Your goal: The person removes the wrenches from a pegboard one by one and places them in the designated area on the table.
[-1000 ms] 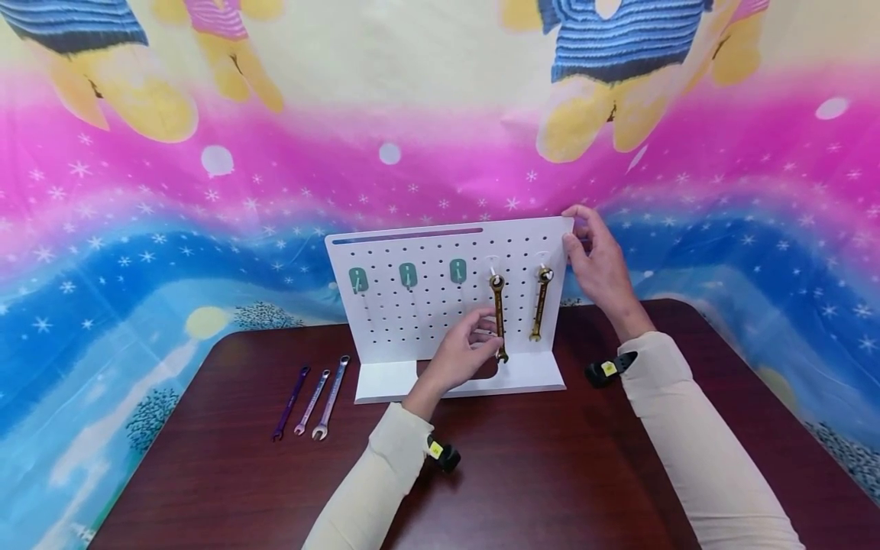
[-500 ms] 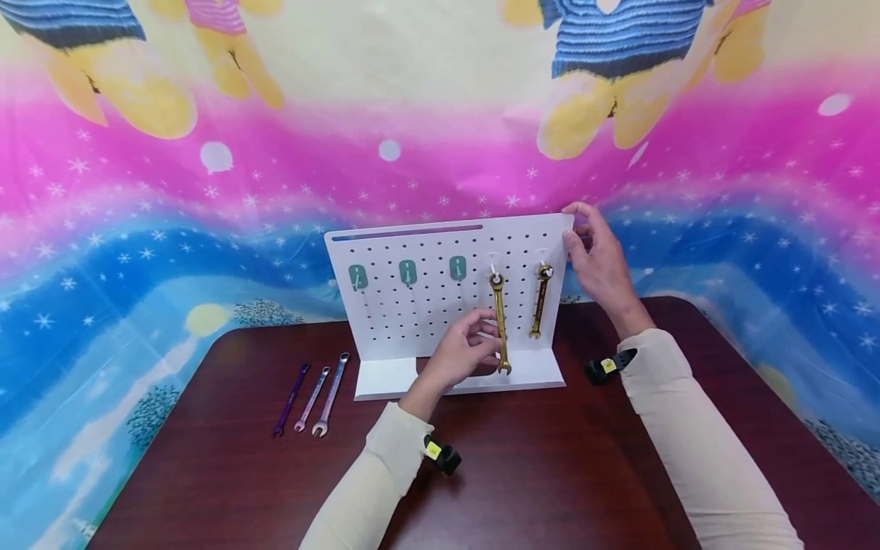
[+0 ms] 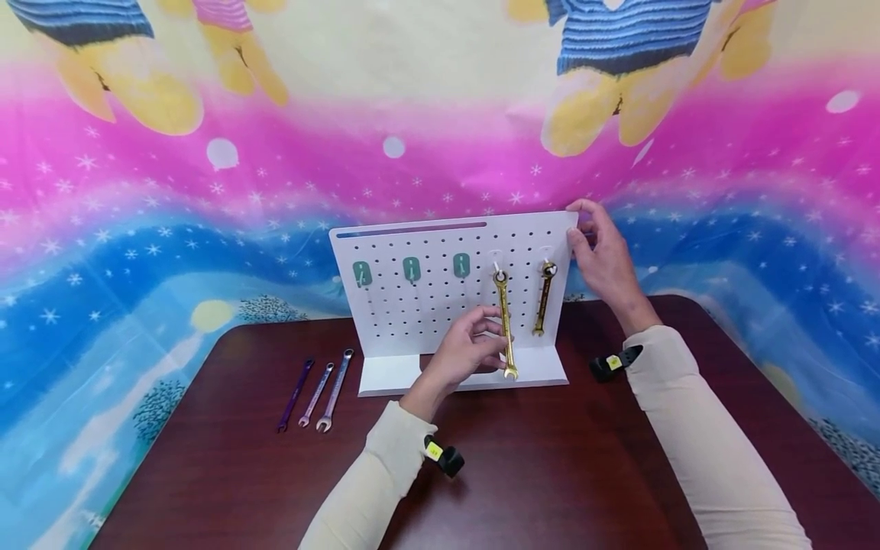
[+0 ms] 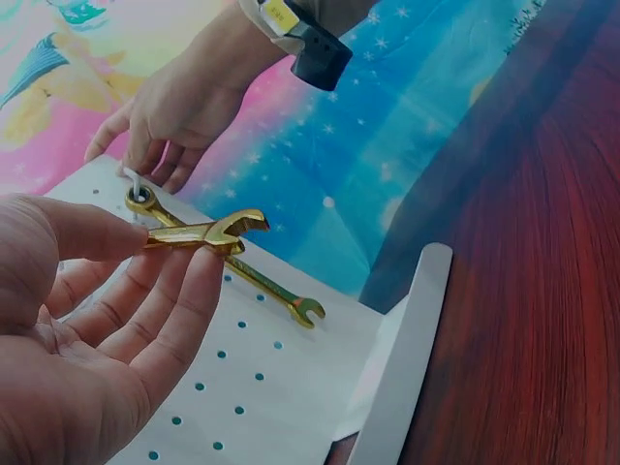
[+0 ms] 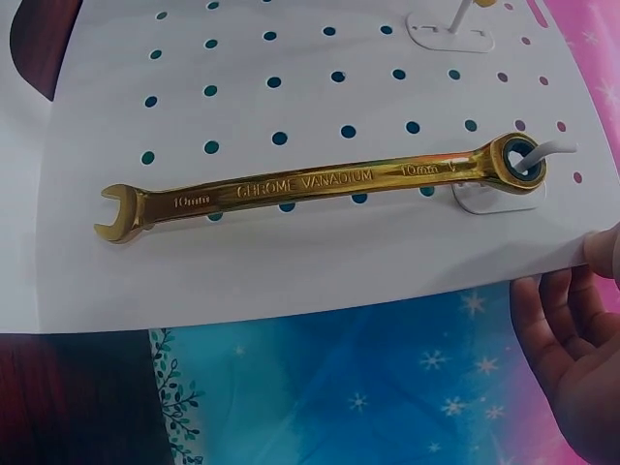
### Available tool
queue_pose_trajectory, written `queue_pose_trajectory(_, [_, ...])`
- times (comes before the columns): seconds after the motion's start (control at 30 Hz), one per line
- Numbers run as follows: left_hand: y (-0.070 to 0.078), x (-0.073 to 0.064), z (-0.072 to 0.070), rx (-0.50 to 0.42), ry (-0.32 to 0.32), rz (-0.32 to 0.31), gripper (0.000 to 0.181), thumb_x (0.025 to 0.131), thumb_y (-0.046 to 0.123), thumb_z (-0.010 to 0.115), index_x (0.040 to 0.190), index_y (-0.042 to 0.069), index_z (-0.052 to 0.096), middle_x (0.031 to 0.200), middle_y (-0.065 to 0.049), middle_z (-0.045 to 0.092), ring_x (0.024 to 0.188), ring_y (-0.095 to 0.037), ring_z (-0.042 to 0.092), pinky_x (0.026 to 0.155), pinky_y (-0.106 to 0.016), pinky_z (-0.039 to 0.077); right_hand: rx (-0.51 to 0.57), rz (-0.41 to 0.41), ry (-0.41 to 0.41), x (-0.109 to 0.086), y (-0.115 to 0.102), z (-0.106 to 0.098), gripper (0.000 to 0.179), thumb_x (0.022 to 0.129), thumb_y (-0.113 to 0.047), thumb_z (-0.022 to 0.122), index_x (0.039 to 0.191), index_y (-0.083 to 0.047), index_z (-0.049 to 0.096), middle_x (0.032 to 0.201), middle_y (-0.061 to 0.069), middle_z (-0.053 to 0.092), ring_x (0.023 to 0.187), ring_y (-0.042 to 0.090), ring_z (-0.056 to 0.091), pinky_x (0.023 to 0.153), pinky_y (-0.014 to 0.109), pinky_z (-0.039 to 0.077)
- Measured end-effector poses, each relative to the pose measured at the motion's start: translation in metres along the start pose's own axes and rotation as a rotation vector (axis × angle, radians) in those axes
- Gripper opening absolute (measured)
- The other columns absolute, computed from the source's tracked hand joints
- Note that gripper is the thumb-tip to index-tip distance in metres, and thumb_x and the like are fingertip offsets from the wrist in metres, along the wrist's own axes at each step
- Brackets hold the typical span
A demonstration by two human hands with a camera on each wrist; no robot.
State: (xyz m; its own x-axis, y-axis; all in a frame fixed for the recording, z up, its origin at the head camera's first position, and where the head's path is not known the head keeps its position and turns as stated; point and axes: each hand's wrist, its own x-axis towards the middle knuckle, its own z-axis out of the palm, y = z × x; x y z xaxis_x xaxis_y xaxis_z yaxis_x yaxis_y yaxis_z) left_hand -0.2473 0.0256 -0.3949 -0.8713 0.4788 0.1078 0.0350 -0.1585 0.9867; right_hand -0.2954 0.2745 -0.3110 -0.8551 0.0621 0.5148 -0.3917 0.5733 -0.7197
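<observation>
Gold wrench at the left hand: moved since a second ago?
Yes, the gold wrench swung outward, its open end nearer the front edge of the white base.

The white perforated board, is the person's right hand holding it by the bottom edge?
No, the right hand holds the white perforated board at its upper right corner in the head view.

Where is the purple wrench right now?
In the head view, the purple wrench lies on the table at the left, leftmost of three, beside the shorter silver wrench and left of the white pegboard.
</observation>
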Motion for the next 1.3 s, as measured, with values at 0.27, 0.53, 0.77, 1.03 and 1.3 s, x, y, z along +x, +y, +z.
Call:
queue_pose_trajectory(0.27, [0.008, -0.004, 0.006, -0.041, -0.021, -0.012, 0.049, 0.097, -0.006, 0.065, 0.142, -0.002, 0.047, 0.103, -0.011, 0.065, 0.080, -0.019, 0.070, 0.072, -0.040, 0.063, 0.033, -0.034, -0.019, 0.001, 0.003, -0.002, 0.038, 0.110, -0.021, 0.050, 0.148, -0.023, 0.044, 0.115, 0.015, 0.060, 0.094, 0.032, 0.057, 0.079, 0.034, 0.049])
queue_pose_trajectory(0.53, [0.018, -0.006, 0.010, -0.049, -0.052, 0.009, 0.052, 0.097, -0.007, 0.062, 0.145, -0.001, 0.042, 0.102, -0.010, 0.060, 0.078, -0.020, 0.070, 0.073, -0.044, 0.063, 0.052, -0.050, -0.036, 0.004, 0.004, -0.006, 0.039, 0.110, -0.020, 0.049, 0.148, -0.022, 0.044, 0.111, 0.015, 0.058, 0.095, 0.039, 0.056, 0.079, 0.033, 0.049])
queue_pose_trajectory(0.77, [0.023, -0.008, 0.010, -0.051, -0.053, 0.027, 0.051, 0.097, -0.009, 0.061, 0.145, -0.003, 0.042, 0.102, -0.010, 0.060, 0.077, -0.020, 0.069, 0.070, -0.040, 0.063, 0.065, -0.042, -0.052, 0.003, 0.004, -0.006, 0.038, 0.110, -0.020, 0.049, 0.148, -0.023, 0.044, 0.113, 0.015, 0.058, 0.098, 0.037, 0.056, 0.083, 0.035, 0.051])
queue_pose_trajectory(1.03, [0.028, -0.018, 0.001, -0.047, -0.035, 0.038, 0.051, 0.097, -0.006, 0.063, 0.144, -0.002, 0.043, 0.102, -0.009, 0.061, 0.077, -0.019, 0.069, 0.070, -0.041, 0.063, 0.058, -0.034, -0.057, 0.005, 0.004, -0.004, 0.038, 0.110, -0.020, 0.049, 0.148, -0.024, 0.044, 0.111, 0.016, 0.057, 0.095, 0.034, 0.056, 0.081, 0.030, 0.050])
queue_pose_trajectory(1.3, [0.032, -0.047, -0.034, 0.041, 0.009, 0.075, 0.046, 0.098, -0.001, 0.065, 0.141, -0.001, 0.048, 0.099, -0.011, 0.060, 0.073, -0.022, 0.070, 0.069, -0.042, 0.063, 0.063, -0.043, -0.036, 0.009, 0.003, -0.004, 0.037, 0.110, -0.017, 0.049, 0.147, -0.021, 0.046, 0.106, 0.017, 0.057, 0.091, 0.036, 0.055, 0.077, 0.030, 0.049])
